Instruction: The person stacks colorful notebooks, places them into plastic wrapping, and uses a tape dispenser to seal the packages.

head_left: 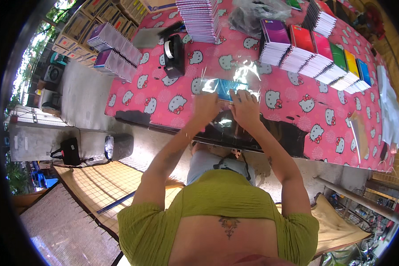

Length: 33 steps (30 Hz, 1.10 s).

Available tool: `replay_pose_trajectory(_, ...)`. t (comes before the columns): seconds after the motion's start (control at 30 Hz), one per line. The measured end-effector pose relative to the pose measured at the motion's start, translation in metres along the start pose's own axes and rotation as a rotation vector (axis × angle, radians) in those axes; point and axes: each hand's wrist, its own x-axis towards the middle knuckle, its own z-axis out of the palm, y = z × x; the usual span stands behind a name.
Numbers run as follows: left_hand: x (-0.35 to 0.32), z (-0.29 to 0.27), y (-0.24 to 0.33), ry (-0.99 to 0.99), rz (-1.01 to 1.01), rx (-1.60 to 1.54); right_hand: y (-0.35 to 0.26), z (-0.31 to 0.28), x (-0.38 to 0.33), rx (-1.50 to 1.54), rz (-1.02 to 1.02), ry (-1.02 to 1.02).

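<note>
A blue notebook [232, 86] lies at the near edge of the table, covered by a glossy clear plastic sheet [248, 73] that spreads past its far side. At its near left corner my left hand [207, 106] is closed, its curled fingers on the plastic; the fingertips are hidden. My right hand [245, 107] rests over the near right part of the notebook, fingers apart and pressed on the plastic. Below both hands, more shiny plastic hangs over the table's dark edge. A black tape dispenser [174, 56] with a roll stands beyond my left hand.
The table has a pink patterned cover [292, 95]. Spiral notebooks in purple, red, green, yellow and blue form stacks [303, 42] at the right. A tall notebook stack [199, 20] and crumpled plastic [257, 15] are at the back. Cardboard boxes [82, 33] stand far left.
</note>
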Motion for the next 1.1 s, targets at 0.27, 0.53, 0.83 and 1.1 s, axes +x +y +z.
replay_pose_trajectory(0.27, -0.016, 0.014, 0.033, 0.362, 0.371, -0.06, 0.037, -0.002, 0.081, 0.028, 0.124, -0.371)
replay_pose_trajectory(0.53, 0.011, -0.016, 0.004, 0.273, 0.131, -0.669, 0.134, -0.022, 0.103, 1.091, 0.483, -0.752)
replay_pose_trajectory(0.83, 0.034, 0.014, -0.114, 0.587, -0.103, -0.639, 0.031, -0.077, 0.072, 0.712, 0.048, -0.05)
replay_pose_trajectory(1.1, 0.092, -0.051, -0.208, 0.21, -0.635, -1.149, 0.004, -0.102, 0.08, 0.279, -0.183, -0.003)
